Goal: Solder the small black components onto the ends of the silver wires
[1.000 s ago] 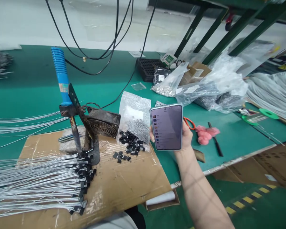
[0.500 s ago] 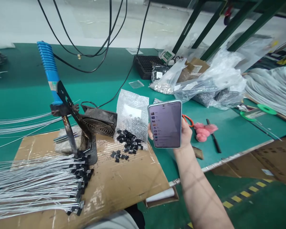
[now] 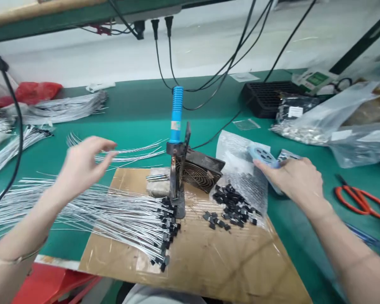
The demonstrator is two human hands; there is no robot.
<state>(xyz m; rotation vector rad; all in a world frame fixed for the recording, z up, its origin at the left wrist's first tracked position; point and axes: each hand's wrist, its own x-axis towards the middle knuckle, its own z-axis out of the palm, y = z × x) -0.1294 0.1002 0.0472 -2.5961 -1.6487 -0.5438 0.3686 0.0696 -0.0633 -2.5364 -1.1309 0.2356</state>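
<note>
My right hand [image 3: 299, 179] grips a phone [image 3: 266, 155] at the right, its back with the camera lenses facing up. The phone is low beside a bubble-wrap bag [image 3: 225, 147]; whether it touches the table I cannot tell. My left hand [image 3: 82, 166] hovers over thin white wires [image 3: 120, 213], thumb and fingers apart with nothing between them. Black connectors [image 3: 168, 228] end these wires, lying on a cardboard sheet [image 3: 228, 261]. Behind them a blue-handled soldering iron [image 3: 176, 114] stands upright in a metal holder. Loose black connectors [image 3: 237, 207] spill from the bag's mouth.
A small dark fan [image 3: 198, 171] sits behind the iron. Orange-handled scissors [image 3: 361, 202] lie at the right. Farther back are a black tray [image 3: 266, 99] and clear plastic bags [image 3: 342, 114]. More wire bundles [image 3: 63, 107] lie at the left. Black cables [image 3: 231, 63] hang across the back.
The view has swung left. My right hand has lowered the phone and turned it, so its back shows instead of its lit screen. My left hand has come into view.
</note>
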